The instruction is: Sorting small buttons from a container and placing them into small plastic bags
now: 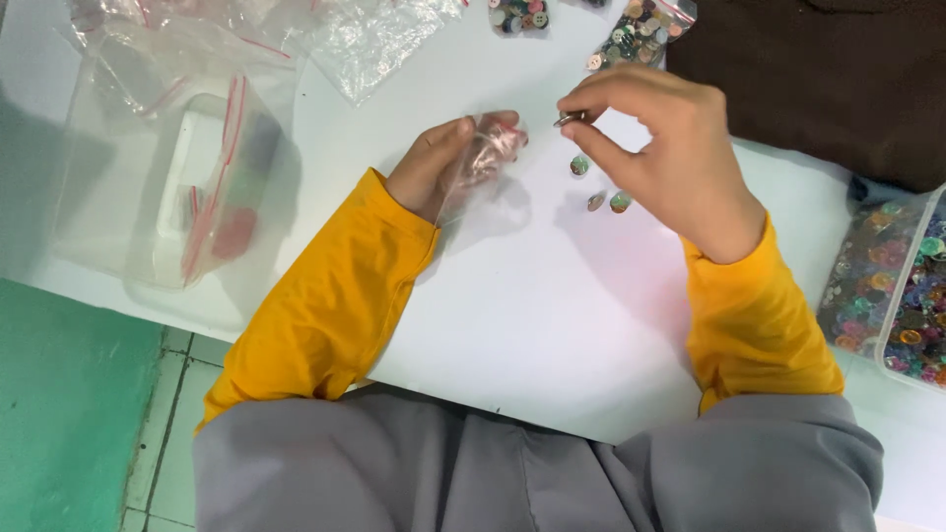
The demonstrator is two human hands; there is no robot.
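Note:
My left hand point(434, 163) grips a small clear plastic bag point(483, 158) with a few buttons inside, held just above the white table point(532, 296). My right hand point(660, 148) pinches a small button point(569, 119) between thumb and fingertips, close to the bag's mouth. Three loose buttons point(599, 187) lie on the table under my right hand. Both arms wear yellow sleeves.
A clear plastic box point(187, 187) with empty zip bags lies at the left. More clear bags point(365, 39) and bagged buttons point(636, 30) sit at the far edge. Clear tubs full of coloured buttons point(887, 286) stand at the right, beside a dark brown cloth point(828, 69).

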